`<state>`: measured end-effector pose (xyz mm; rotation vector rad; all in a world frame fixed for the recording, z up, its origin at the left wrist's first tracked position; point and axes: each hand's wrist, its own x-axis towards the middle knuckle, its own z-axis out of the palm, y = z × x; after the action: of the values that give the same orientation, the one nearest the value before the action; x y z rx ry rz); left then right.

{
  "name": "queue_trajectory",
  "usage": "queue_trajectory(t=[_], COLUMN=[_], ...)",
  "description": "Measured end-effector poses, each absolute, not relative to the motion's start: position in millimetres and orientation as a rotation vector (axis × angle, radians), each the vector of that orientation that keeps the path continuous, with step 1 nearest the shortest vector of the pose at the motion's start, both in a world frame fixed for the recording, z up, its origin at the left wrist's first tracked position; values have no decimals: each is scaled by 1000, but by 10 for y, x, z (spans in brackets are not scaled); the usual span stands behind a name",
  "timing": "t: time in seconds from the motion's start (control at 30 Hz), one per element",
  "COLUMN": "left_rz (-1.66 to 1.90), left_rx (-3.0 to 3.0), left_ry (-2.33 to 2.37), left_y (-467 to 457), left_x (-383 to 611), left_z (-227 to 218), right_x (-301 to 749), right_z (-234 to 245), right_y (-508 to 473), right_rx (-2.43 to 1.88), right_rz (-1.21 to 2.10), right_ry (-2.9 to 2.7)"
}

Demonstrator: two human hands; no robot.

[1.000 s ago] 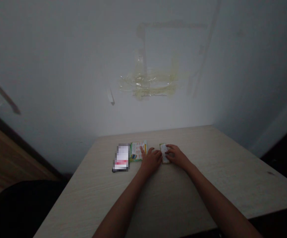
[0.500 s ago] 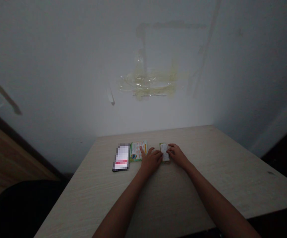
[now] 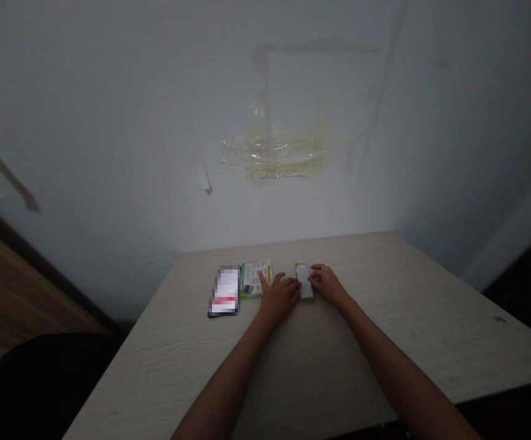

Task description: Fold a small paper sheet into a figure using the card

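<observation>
My left hand (image 3: 278, 296) rests on the pale wooden table (image 3: 320, 360), its index finger stretched onto a green and white printed leaflet (image 3: 253, 278); the other fingers are curled. Its knuckles touch the left edge of a small green-edged packet (image 3: 303, 280) lying flat. My right hand (image 3: 326, 284) lies beside that packet on its right, with the fingertips bent against its edge. Both forearms reach in from the bottom of the view.
A phone with a lit screen (image 3: 225, 291) lies left of the leaflet. The table stands against a white wall with old yellowed tape marks (image 3: 272, 153). A dark chair or seat (image 3: 40, 379) is at the lower left.
My right hand has slid slightly right, off the top of the small packet, uncovering more of it. My left hand has stayed put.
</observation>
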<state>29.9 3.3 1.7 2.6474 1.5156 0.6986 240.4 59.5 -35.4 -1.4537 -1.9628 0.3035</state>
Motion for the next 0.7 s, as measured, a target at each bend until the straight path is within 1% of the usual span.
queue_trajectory(t=[0.37, 0.7], left_rz=[703, 674], left_rx=[2665, 2658], left_ry=[1538, 1518], left_y=[32, 15], left_x=[314, 301], left_z=[2, 50], right_x=[2369, 2431], right_z=[-306, -267], right_y=[564, 533], right_rx=[-1498, -1450], right_rz=[270, 380], right_ry=[-1952, -1993])
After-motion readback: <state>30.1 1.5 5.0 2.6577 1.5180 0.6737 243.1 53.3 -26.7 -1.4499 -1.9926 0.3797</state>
